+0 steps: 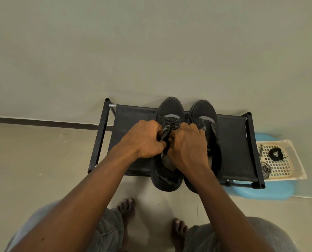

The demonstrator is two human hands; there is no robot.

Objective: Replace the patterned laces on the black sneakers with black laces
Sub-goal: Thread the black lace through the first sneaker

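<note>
Two black sneakers stand side by side, toes to the wall, on a low black shoe rack (231,139). The left sneaker (169,110) carries a black lace (171,124) crossed through its upper eyelets. My left hand (144,139) and my right hand (188,144) meet over its tongue, fingers curled and pinching the lace ends. The right sneaker (204,110) is partly hidden by my right hand; its eyelet flaps look open. A coiled black lace (276,153) and a patterned black-and-white lace (265,168) lie on a cream perforated tray (295,168) to the right.
The tray rests on a blue plastic stool (271,192) beside the rack's right end. A pale wall rises behind the rack. Grey tiled floor spreads to the left. My bare feet (126,206) and grey trouser legs are at the bottom.
</note>
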